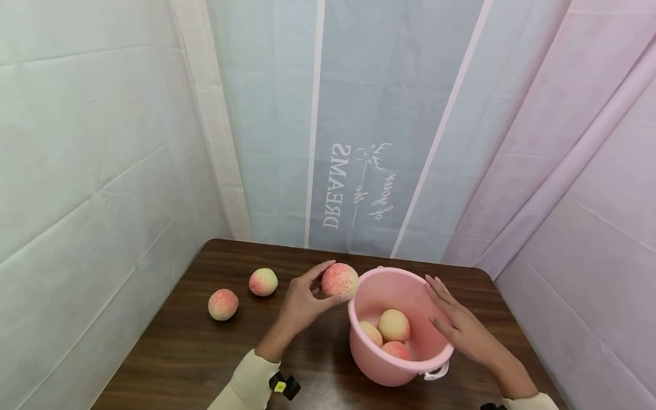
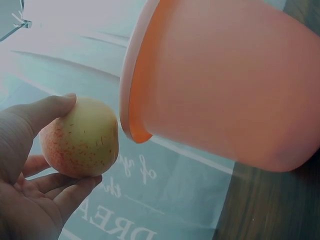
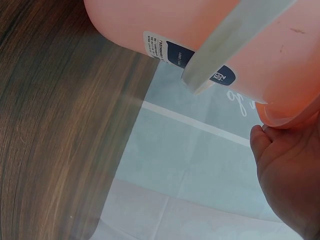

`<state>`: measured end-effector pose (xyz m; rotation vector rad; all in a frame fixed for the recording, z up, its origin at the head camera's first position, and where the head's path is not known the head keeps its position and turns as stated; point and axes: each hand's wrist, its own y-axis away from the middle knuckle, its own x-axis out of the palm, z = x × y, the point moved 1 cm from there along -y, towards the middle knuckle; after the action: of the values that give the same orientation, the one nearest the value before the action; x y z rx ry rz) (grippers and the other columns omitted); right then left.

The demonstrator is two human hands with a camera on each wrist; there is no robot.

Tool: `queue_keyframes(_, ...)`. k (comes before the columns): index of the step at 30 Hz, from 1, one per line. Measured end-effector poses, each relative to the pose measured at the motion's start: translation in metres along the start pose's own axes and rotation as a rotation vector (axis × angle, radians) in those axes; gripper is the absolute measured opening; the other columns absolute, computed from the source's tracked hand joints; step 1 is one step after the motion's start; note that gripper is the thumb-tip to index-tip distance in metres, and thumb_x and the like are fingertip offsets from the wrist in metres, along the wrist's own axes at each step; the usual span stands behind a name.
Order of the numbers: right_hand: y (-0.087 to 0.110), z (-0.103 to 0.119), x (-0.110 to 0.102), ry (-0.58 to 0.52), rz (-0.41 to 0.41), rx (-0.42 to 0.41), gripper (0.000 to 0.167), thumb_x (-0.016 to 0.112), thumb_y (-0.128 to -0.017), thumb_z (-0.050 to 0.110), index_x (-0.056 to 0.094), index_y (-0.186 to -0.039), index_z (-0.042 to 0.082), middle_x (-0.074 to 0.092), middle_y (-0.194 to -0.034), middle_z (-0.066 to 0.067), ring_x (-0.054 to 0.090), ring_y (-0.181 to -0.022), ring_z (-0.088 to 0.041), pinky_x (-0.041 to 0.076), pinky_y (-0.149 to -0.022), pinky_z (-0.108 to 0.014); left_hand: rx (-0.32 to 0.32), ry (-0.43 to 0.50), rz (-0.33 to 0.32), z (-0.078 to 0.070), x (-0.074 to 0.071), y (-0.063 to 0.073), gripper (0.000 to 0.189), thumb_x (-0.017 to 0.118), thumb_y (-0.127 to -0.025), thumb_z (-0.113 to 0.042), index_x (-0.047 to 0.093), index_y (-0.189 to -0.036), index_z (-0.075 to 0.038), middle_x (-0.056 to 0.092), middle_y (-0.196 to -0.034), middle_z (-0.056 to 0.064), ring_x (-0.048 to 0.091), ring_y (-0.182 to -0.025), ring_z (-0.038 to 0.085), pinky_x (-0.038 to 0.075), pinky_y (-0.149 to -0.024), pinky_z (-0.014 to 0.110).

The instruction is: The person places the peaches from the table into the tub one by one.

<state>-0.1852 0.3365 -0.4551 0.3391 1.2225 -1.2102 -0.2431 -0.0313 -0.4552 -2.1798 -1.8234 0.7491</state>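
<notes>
Your left hand (image 1: 301, 300) grips a round peach (image 1: 340, 281) just left of the pink bucket (image 1: 370, 363). Your right hand (image 1: 461, 326) touches its right rim, fingers straight.

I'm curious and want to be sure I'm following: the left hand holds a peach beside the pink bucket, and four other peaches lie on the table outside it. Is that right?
Not quite: the head view shows two other peaches on the table, not four. The left hand does hold a peach beside the pink bucket.
</notes>
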Motion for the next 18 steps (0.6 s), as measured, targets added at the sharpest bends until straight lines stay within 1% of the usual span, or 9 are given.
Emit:
queue_keyframes(6,0.000,-0.001,0.000,-0.002,-0.004,-0.010,0.063,0.064,-0.098,0.012,0.038,-0.154,-0.001,0.022,-0.168,-0.007,0.002,-0.153,-0.003,0.007,-0.111,-0.004,-0.006,0.021,0.021,-0.007,0.003,0.001,0.068,0.090,-0.078,-0.035,0.060,-0.139,-0.031,0.065,-0.133,-0.006,0.064,-0.117,0.013,0.056,-0.092,0.032)
queue_keyframes(13,0.001,-0.002,0.001,-0.006,-0.009,-0.015,0.063,0.064,-0.098,0.011,0.038,-0.154,-0.002,0.022,-0.168,-0.007,0.002,-0.153,-0.003,0.008,-0.111,-0.004,0.003,0.063,0.045,-0.013,0.008,0.001,0.066,0.091,-0.078,-0.028,0.061,-0.137,-0.033,0.065,-0.133,-0.004,0.063,-0.119,0.015,0.056,-0.094,0.041)
queue_keyframes(18,0.002,-0.001,0.001,0.001,-0.008,-0.011,0.063,0.064,-0.098,0.012,0.038,-0.154,-0.001,0.022,-0.168,-0.007,0.002,-0.153,-0.003,0.008,-0.110,-0.004,0.001,0.072,0.055,-0.015,0.012,0.001,0.066,0.090,-0.079,-0.025,0.061,-0.137,-0.032,0.065,-0.134,-0.004,0.063,-0.119,0.015,0.056,-0.094,0.037)
